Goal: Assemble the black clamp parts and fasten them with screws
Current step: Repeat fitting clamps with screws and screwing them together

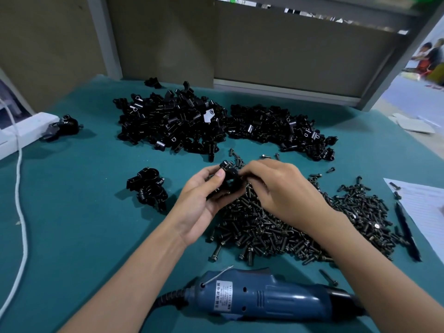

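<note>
Black clamp (231, 180) gripped by left hand (204, 203), right hand (278, 191) pinching it too — screw pile (355, 212) beneath, blue screwdriver (264, 296) nearby.

Clamp parts (192, 123) lie heaped behind the screws (300, 224); the electric screwdriver (264, 296) lies nearest (assembled clamps (147, 188) left).

The person's left hand (204, 203) and right hand (278, 188) are both bare. Behind the hands, the left forearm (134, 267) and the right forearm (365, 265) are bare too, all the way back to the bottom edge of the view. The arms are slim and smooth. The left thumb has a short, neat nail (219, 173). Thin crease lines cross the left wrist (179, 233) just behind the hand. Small knuckles (262, 168) make low bumps on the back of the right hand.
</note>
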{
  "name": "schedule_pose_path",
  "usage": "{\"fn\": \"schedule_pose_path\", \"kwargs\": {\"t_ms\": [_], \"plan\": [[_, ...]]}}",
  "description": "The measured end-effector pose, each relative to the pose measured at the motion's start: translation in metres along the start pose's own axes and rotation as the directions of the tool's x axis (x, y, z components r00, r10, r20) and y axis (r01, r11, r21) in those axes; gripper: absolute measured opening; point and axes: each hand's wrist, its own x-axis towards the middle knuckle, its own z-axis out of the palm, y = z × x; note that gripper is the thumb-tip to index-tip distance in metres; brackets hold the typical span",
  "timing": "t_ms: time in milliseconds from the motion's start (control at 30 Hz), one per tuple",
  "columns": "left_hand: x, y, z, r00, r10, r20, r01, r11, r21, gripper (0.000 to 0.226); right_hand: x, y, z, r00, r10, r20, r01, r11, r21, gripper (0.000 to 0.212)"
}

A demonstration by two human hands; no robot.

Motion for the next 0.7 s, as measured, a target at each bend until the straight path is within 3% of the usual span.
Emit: {"fn": "schedule_pose_path", "kwargs": {"t_ms": [167, 233, 267, 333, 400, 500, 667, 700], "plan": [[-0.001, -0.002, 0.000, 0.998, -0.035, 0.047, 0.037, 0.998, -0.058, 0.046, -0.016, -0.002, -0.016, 0.985, 0.172, -0.029, -0.163, 0.966, 0.199, 0.030], [0.000, -0.001, -0.002, 0.998, -0.039, 0.051, 0.045, 0.992, -0.121, 0.044, -0.032, -0.009, -0.030, 0.961, 0.240, 0.138, -0.267, 0.936, 0.229, 0.037], [0.000, 0.000, -0.003, 0.998, -0.036, 0.047, 0.042, 0.989, -0.140, 0.043, -0.044, -0.015, -0.033, 0.933, 0.238, 0.271, -0.292, 0.939, 0.179, 0.051], [0.002, 0.000, -0.006, 0.999, -0.018, 0.028, 0.021, 0.990, -0.138, 0.044, -0.067, -0.026, -0.031, 0.844, 0.205, 0.496, -0.217, 0.976, -0.034, 0.077], [0.004, -0.001, -0.008, 1.000, 0.014, 0.012, -0.012, 0.994, -0.111, 0.046, -0.091, -0.038, -0.017, 0.820, 0.178, 0.544, -0.123, 0.983, -0.137, 0.091], [0.007, -0.004, -0.009, 0.997, 0.058, -0.040, -0.062, 0.994, -0.090, 0.053, -0.109, -0.047, 0.007, 0.890, 0.151, 0.430, -0.029, 0.960, -0.278, 0.088], [0.010, -0.004, -0.014, 0.992, 0.093, -0.091, -0.086, 0.993, 0.075, 0.068, -0.127, -0.046, 0.009, 0.991, 0.000, 0.133, 0.032, 0.972, -0.234, 0.067], [0.010, -0.003, -0.014, 0.992, 0.096, -0.082, -0.088, 0.992, 0.093, 0.067, -0.123, -0.045, -0.001, 0.990, -0.010, 0.137, 0.037, 0.979, -0.199, 0.062]]}}
